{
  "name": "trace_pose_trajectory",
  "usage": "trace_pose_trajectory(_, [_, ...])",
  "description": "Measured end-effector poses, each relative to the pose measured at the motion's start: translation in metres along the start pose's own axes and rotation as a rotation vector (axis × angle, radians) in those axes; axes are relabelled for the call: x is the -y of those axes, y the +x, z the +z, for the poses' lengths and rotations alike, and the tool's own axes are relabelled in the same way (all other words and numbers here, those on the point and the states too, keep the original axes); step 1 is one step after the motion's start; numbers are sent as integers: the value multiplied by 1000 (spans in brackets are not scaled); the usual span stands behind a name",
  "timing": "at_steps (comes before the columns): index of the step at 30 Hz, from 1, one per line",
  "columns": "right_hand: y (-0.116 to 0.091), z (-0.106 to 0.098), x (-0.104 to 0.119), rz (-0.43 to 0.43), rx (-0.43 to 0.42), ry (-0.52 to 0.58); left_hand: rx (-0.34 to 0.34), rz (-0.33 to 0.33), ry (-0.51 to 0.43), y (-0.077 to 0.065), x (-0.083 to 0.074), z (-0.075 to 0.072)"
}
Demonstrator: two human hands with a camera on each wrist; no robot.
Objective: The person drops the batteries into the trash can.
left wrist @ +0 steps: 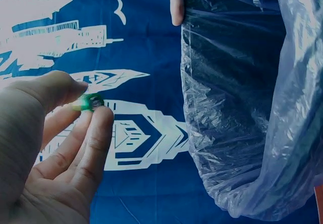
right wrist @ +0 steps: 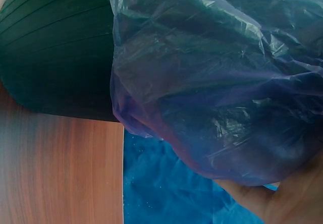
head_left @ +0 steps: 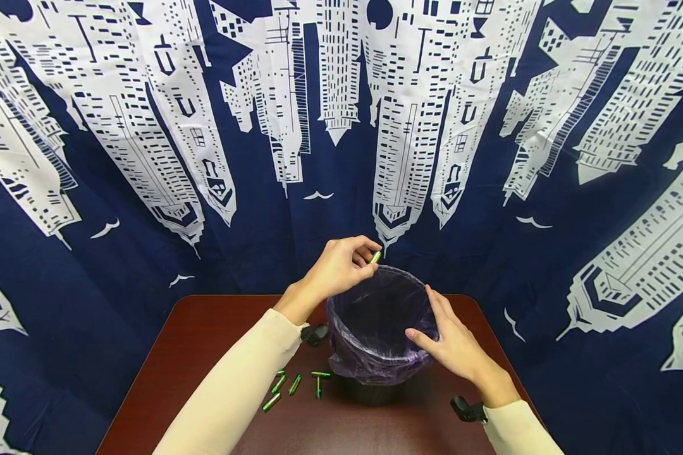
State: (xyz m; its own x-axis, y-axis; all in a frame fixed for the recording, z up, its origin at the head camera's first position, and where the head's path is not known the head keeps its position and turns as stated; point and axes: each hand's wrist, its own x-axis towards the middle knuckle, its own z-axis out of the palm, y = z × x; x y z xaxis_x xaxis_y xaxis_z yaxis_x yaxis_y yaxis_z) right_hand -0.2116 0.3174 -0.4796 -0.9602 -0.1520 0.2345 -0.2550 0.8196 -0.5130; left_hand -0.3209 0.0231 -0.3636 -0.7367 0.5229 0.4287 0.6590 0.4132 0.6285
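Above the far left rim of a dark trash bin (head_left: 370, 393), my left hand (head_left: 344, 265) pinches a green battery (head_left: 375, 257) between thumb and fingertips. The left wrist view shows this battery (left wrist: 92, 102) end-on. A translucent purple trash bag (head_left: 370, 366) lines the bin and folds over its rim. My right hand (head_left: 461, 347) rests at the bin's right side, fingers extended along the rim and thumb spread over the opening. In the right wrist view, the bag (right wrist: 202, 93) hides much of that hand (right wrist: 292, 199). Several green batteries (head_left: 295, 384) lie on the table left of the bin.
The bin stands on a reddish-brown wooden table (head_left: 205, 341). Behind the table hangs a dark blue curtain (head_left: 262, 240) printed with white buildings. A small black wrist camera (head_left: 314, 335) is on the left wrist, another black camera (head_left: 467, 409) on the right.
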Motion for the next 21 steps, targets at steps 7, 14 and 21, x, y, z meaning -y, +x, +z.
trace_pose_trajectory(7, [-1, -1, 1, 6, 5, 10, -2, 6, 76, -8, -1, -3])
trace_pose_trajectory(14, [-1, -1, 2, 6, -1, 6, -16, 7, 95, -25, 12, -8])
trace_pose_trajectory(21, [-1, -1, 2, -4, -2, 12, -47, 17, 96, -38, 23, -12])
